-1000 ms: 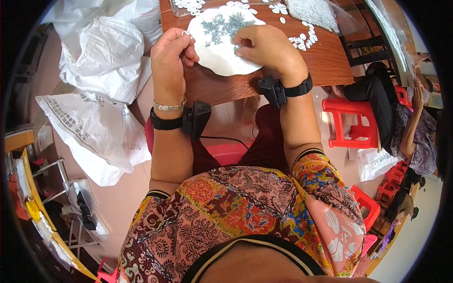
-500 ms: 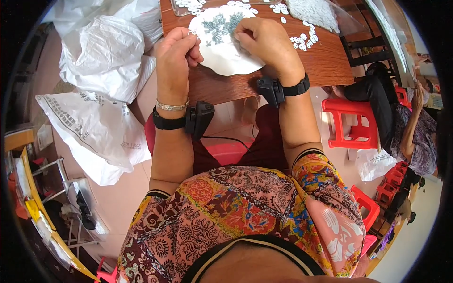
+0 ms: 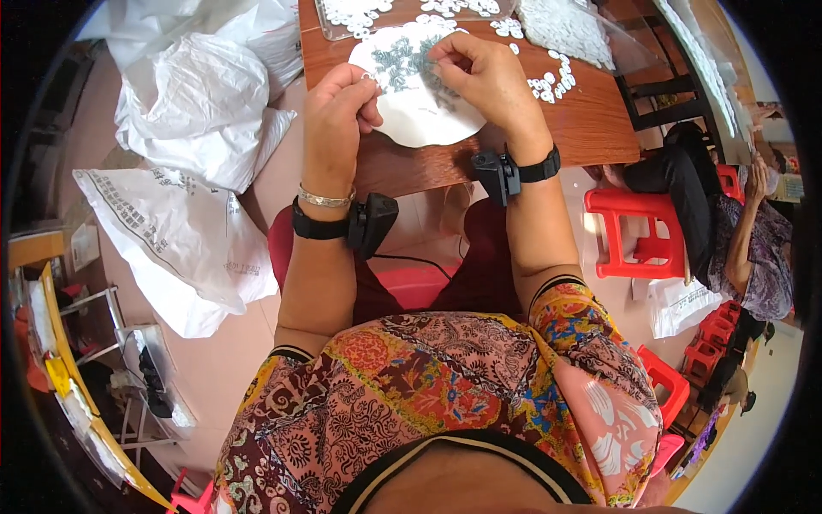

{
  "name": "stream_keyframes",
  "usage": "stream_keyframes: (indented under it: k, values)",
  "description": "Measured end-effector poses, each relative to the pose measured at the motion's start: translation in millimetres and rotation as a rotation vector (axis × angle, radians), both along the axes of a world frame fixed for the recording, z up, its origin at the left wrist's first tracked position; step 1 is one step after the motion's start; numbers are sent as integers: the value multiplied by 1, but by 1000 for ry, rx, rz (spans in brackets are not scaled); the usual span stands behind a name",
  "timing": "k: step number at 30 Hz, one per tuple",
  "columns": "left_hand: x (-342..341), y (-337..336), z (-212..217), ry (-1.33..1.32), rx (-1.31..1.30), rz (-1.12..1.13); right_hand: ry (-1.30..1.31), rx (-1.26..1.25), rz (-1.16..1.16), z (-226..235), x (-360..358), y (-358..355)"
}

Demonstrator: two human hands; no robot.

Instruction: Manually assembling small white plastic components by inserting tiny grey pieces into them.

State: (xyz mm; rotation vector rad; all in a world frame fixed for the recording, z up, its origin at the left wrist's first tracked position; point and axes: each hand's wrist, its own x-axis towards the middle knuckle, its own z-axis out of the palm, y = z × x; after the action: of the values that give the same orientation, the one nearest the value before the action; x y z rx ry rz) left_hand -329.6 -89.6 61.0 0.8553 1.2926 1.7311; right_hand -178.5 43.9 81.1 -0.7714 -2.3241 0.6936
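Note:
My left hand [image 3: 338, 111] is closed in a pinch at the left rim of a round white sheet [image 3: 428, 128]. A small white ring [image 3: 368, 78] shows at its thumb and fingertip. On the far half of the sheet lies a heap of tiny grey-green pieces [image 3: 398, 64], too small to name. Over the right edge of that heap my right hand [image 3: 497, 81] holds thumb and forefinger together; what is between them, if anything, cannot be made out. Loose white oval rings [image 3: 548, 86] are scattered on the table to the right.
The brown wooden table [image 3: 591, 128] also bears a clear tray [image 3: 342, 30] of white rings and a bag [image 3: 561, 30] packed with white pieces. White sacks [image 3: 193, 111] stand on the floor at left. A red stool [image 3: 634, 231] and a seated person [image 3: 753, 240] are at right.
The table and sheet sit slightly lower and further right in the picture. My left hand still pinches the white ring; my right hand stays over the heap, its fingertips slightly shifted.

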Motion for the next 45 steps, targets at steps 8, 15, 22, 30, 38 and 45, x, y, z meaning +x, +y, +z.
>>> stream_keyframes:
  k: [8,15,22,30,38,45]
  values:
    - [4,2,2,11,-16,-23,-20,-107,49,2,3,6]
    - [6,-1,7,24,-24,-37,73,-86,23,-1,4,6]
    - [15,-1,7,-17,-10,-37,26,-81,90,5,2,-2]
    - [18,2,4,12,30,8,184,-552,240,39,-2,-23]
    - [19,3,3,63,20,22,-21,-85,174,1,0,-4]
    - [16,1,2,-41,24,-30,-218,176,-16,6,7,1]
